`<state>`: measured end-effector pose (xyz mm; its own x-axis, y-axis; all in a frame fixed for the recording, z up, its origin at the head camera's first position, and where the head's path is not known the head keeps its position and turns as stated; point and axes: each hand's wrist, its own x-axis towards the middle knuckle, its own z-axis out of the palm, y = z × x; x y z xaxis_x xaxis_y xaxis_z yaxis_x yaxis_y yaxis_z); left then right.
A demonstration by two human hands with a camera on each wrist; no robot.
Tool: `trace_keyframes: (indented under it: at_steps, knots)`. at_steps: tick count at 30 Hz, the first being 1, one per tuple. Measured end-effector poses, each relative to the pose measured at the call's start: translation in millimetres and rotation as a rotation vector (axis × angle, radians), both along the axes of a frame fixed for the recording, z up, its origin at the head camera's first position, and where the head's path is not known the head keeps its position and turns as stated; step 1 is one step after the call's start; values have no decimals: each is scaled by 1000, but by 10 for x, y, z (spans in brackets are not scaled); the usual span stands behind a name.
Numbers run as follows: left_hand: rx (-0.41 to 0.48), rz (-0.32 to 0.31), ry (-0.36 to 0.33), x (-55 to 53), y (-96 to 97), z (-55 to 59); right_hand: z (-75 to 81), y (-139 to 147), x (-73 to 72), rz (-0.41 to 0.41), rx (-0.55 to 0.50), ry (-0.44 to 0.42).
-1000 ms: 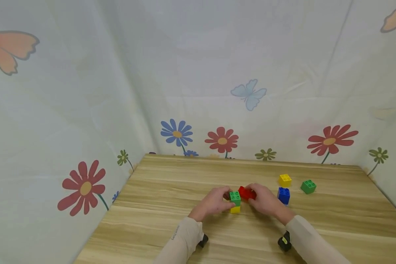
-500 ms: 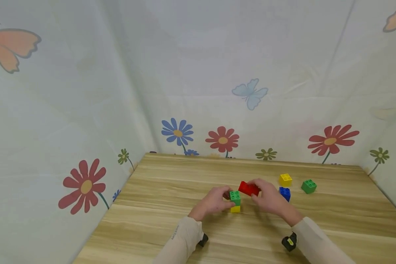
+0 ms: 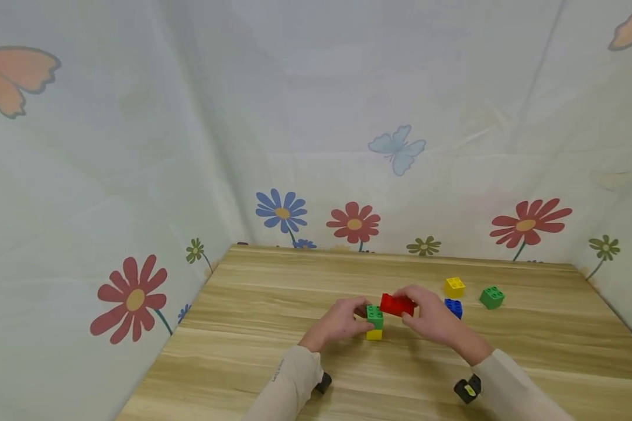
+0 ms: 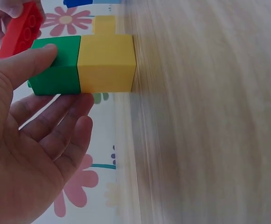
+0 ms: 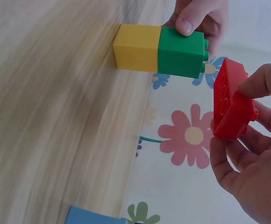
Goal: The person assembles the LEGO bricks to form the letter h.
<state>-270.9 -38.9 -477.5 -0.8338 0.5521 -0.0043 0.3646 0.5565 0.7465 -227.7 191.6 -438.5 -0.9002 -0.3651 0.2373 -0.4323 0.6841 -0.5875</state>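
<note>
A green brick sits on top of a yellow brick, making a small upright stack on the wooden table. My left hand pinches the green brick, thumb on the near side and fingers behind. Just right of the stack, my right hand holds a longer red brick by its right end, raised and slightly tilted. The right wrist view shows the red brick between thumb and fingers, its hollow underside facing the green brick with a gap between them.
Behind the right hand a blue brick is partly hidden. Another yellow brick and another green brick lie farther back to the right. A flower-printed curtain hangs along the table's back and left edges.
My right hand has lifted the red brick off the table, then lowered it slightly near the green brick. The left hand has stayed on the stack.
</note>
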Motion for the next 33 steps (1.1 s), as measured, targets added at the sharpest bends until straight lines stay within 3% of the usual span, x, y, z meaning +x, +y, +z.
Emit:
trace_keyframes:
  at_steps: [8, 19, 33]
  knots:
    - [6, 15, -10, 7, 6, 8, -36, 14, 5, 40, 26, -38]
    - [-3, 21, -5, 16, 32, 36, -75, 36, -14, 26, 50, -33]
    - [11, 21, 7, 12, 44, 23, -104, 62, -8, 53, 49, 32]
